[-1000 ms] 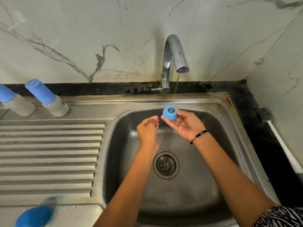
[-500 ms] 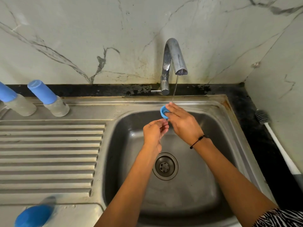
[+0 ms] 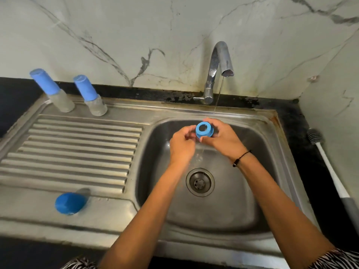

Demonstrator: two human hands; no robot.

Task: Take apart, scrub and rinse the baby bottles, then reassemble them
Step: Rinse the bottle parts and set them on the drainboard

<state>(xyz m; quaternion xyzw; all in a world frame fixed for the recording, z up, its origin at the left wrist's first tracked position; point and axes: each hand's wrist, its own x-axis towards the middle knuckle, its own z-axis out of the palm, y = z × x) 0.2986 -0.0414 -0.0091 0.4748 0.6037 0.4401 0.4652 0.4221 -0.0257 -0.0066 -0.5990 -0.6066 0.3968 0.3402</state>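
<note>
Head camera gives me a downward look at a steel sink (image 3: 258, 133) that fills the middle and right of the frame, with both hands meeting over the basin just above centre. My right hand (image 3: 223, 139) has its fingers curled round a blue bottle collar ring (image 3: 204, 130), with the ring's round opening facing up toward the lens. My left hand (image 3: 181, 145) is right beside the ring on its left side, fingers curled in toward it; I cannot tell whether those fingertips actually pinch the ring or only touch it. A thin stream of water falls from the chrome tap (image 3: 219, 68) at upper centre, and water splashes into the basin just below the hands, above the round drain (image 3: 200, 182). At upper left, two baby bottles stand on the back ledge of the sink, the farther-left bottle (image 3: 51, 90) and the nearer bottle (image 3: 90, 95), both with blue upper parts over clear lower parts. At lower left, a blue cap (image 3: 70, 202) sits on the flat front edge of the drainboard (image 3: 77, 152), blurred. Along the right edge of the frame, a bottle brush (image 3: 328, 164) with a white handle lies on the dark counter.
</note>
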